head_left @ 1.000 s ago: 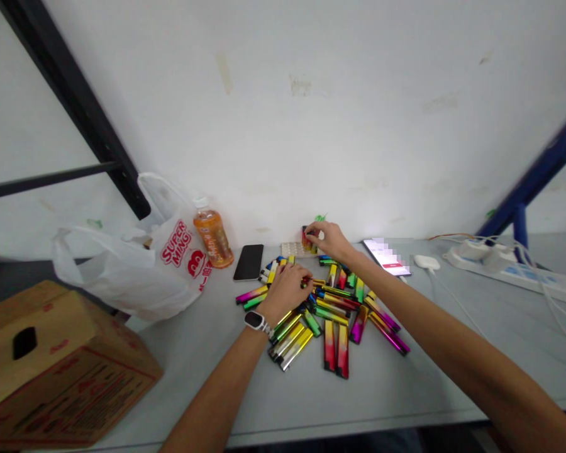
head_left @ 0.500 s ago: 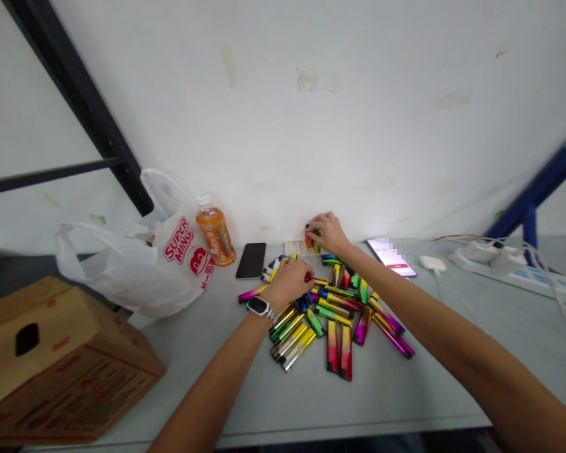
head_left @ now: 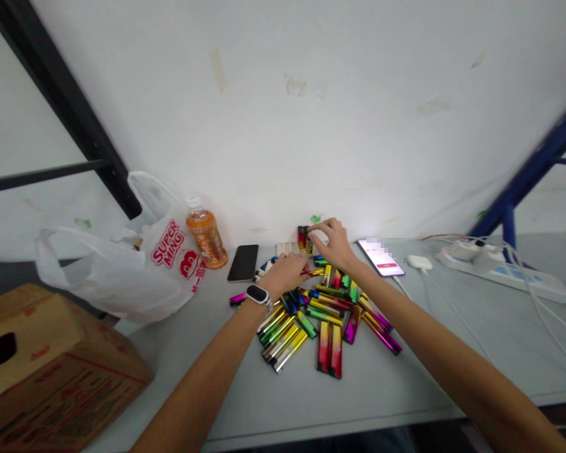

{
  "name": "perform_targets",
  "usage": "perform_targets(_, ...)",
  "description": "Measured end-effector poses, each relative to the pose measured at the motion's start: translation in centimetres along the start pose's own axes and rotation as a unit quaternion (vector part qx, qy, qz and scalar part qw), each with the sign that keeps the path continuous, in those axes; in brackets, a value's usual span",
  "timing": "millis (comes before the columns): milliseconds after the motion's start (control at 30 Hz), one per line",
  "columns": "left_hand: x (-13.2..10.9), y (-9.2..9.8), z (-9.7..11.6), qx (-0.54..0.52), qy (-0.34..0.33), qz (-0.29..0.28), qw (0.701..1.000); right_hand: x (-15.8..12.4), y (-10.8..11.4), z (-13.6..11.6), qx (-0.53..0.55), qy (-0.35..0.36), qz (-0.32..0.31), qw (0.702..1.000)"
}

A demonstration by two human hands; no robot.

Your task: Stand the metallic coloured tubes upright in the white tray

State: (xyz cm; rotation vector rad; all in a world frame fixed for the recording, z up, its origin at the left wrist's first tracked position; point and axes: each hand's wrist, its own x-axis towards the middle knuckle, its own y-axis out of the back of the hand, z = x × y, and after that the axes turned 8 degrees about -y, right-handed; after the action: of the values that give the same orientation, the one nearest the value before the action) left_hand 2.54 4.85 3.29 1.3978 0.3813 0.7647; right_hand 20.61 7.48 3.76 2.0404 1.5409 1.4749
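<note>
Many metallic-coloured cigarette lighters (head_left: 330, 306) lie in a loose pile on the grey table. My left hand (head_left: 290, 272), with a white-strapped watch on its wrist, reaches over the pile's far left side; its fingers are closed on a red and gold lighter (head_left: 316, 272). Behind the pile, against the wall, lies a white tray with rows of small holes (head_left: 287, 248). A few red and yellow lighters (head_left: 302, 238) stand upright at the tray. Beside them is my right hand (head_left: 332, 244), thumb and forefinger apart, fingertips close to the lighters' tops.
To the left are a black phone (head_left: 243, 263), an orange drink bottle (head_left: 207, 236), a white plastic bag (head_left: 122, 277) and a cardboard box (head_left: 66, 371). On the right lie a lit phone (head_left: 382, 258), a white charger (head_left: 419, 262) with cables and a power strip (head_left: 509, 274).
My right hand has drawn slightly right, off the standing lighters, and its fingers have parted. My left hand stays at the pile. The whole view has shifted a little.
</note>
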Motion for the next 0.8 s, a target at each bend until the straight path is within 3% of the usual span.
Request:
perform_targets(133, -0.9, 0.0, 0.1, -0.108, -0.009, 0.087, 0.99, -2.7, 1.3, -0.7, 0.06, -0.021, -0.017, 0.998)
perform_targets(267, -1.7, 0.0, 0.5, -0.245, -0.018, 0.18, 0.952, -4.8, 1.2, -1.9, 0.128, -0.036, -0.073, 0.988)
perform_targets(367, -2.5, 0.0, 1.0, -0.285, 0.008, 0.239, 0.928, -5.9, 0.7, -3.1, 0.193, -0.075, -0.135, 0.969)
perform_targets(467, -3.0, -0.4, 1.5, -0.317, 0.039, 0.288, 0.903, -6.7, 0.6, -4.4, 0.275, -0.118, -0.211, 0.93)
perform_targets(567, -3.2, -0.6, 2.0, -0.333, 0.044, 0.316, 0.887, -7.1, 0.4, -5.4, 0.392, -0.183, -0.275, 0.858)
perform_targets(633, -3.2, -0.5, 2.2, -0.335, 0.034, 0.333, 0.881, -7.2, 0.2, -5.7, 0.456, -0.241, -0.279, 0.81)
perform_targets(700, -3.4, -0.2, 2.3, -0.333, 0.024, 0.342, 0.878, -7.2, 0.0, -5.7, 0.485, -0.292, -0.252, 0.785)
perform_targets(733, -3.6, 0.0, 2.3, -0.329, 0.021, 0.341, 0.881, -7.2, -0.1, -5.7, 0.486, -0.308, -0.229, 0.785)
perform_targets(800, -4.0, 0.4, 2.2, -0.309, 0.017, 0.328, 0.893, -7.2, -0.3, -5.4, 0.462, -0.311, -0.174, 0.813)
